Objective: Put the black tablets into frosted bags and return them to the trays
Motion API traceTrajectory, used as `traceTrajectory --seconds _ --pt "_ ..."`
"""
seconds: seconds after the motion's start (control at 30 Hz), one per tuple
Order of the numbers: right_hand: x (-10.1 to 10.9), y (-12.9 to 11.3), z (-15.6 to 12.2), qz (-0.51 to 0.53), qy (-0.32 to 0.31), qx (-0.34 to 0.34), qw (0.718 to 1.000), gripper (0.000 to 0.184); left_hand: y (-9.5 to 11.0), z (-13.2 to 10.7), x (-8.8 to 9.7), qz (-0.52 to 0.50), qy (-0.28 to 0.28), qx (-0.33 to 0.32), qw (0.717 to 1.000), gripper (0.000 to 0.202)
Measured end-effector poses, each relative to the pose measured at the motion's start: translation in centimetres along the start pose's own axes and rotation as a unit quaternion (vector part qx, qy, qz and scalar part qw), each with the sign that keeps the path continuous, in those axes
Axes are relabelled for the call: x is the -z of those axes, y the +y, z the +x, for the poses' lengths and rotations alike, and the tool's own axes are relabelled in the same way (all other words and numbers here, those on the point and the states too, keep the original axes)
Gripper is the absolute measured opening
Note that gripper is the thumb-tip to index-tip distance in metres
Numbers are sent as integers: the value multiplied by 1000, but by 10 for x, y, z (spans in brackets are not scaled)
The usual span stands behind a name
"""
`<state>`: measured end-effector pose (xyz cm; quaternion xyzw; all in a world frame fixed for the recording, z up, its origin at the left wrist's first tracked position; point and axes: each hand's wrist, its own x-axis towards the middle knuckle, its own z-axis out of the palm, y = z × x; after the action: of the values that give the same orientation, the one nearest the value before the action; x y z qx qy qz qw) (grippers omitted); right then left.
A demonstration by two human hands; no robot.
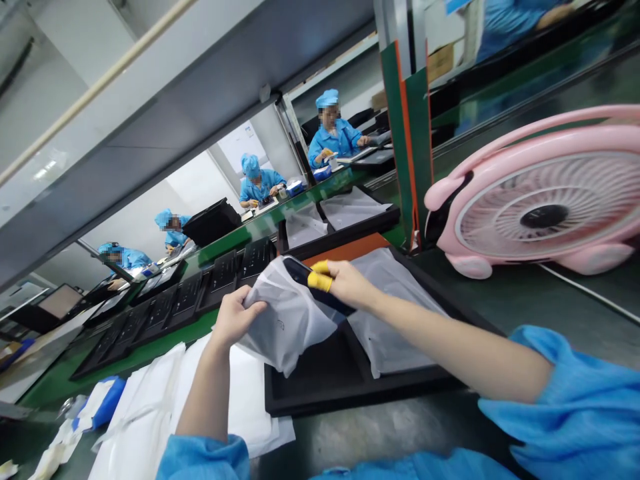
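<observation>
Fingers of the left hand (236, 316) pinch the edge of a white bag (285, 317), seemingly to keep its mouth spread, while those of the right hand (346, 283), two in yellow covers (320, 281), grip a dark panel (297, 269) partly inside it. Both hang over a black tray (320, 398) on the bench (380, 423), perhaps for a safe landing. The left forearm rises steeply; the right forearm slants inward, wrist nearly straight.
</observation>
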<state>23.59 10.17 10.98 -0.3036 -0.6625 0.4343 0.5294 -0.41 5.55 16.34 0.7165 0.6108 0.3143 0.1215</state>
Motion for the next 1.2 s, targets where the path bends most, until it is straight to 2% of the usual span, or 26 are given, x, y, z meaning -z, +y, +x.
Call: traceTrajectory --seconds 0.07,0.13,0.23,0.3,0.33,0.4,0.43,0.47,0.5,0.53,0.6,0.67,0.73,0.8,0.87,0.93,0.97,1.03,1.13,1.2 --pt "11 3 5 14 30 2 999 36 -11 -8 -14 -73 96 21 992 25" --pt "14 11 5 -24 41 -40 998 39 -22 -15 -29 -140 162 50 976 29" --pt "9 20 9 -129 -10 -113 985 32 -37 -21 -49 -209 205 91 952 35" --pt "12 19 22 -142 -6 -123 982 28 -45 -24 -58 -238 211 114 941 36" --pt "18 17 32 -118 27 -120 985 25 -49 -25 -63 -253 210 125 936 37" --pt "36 11 54 -32 148 -85 985 19 -57 -29 -71 -281 206 147 926 39" --pt "45 9 63 11 211 -59 976 17 -61 -31 -75 -292 204 157 921 39" --pt "51 9 69 41 253 -38 966 16 -64 -33 -79 -302 202 169 916 40" --pt "55 11 73 50 263 -27 963 16 -67 -34 -82 -311 201 179 911 40" --pt "54 14 73 36 236 -34 971 17 -68 -36 -86 -321 200 187 907 40" --pt "41 25 66 -52 112 -102 987 19 -70 -37 -92 -341 194 192 900 40" --pt "22 36 56 -147 9 -155 977 22 -69 -37 -95 -357 190 185 896 40" --pt "8 39 53 -164 -20 -151 975 24 -67 -36 -95 -370 187 181 892 41" --pt "6 33 59 -104 2 -112 988 23 -67 -36 -94 -391 189 183 882 42" --pt "15 23 71 -13 81 -67 994 23 -68 -37 -95 -417 191 188 869 45" --pt "27 16 81 62 181 -15 981 25 -70 -39 -96 -443 199 198 851 49" --pt "31 15 82 81 209 1 975 27 -71 -40 -97 -455 206 204 842 50" --pt "32 17 79 60 190 -8 980 29 -71 -42 -99 -474 218 211 827 51" --pt "21 25 70 -7 98 -74 992 24 -70 -43 -99 -481 214 201 826 51" --pt "19 23 75 -1 109 -80 991 20 -70 -43 -98 -475 198 193 835 52"
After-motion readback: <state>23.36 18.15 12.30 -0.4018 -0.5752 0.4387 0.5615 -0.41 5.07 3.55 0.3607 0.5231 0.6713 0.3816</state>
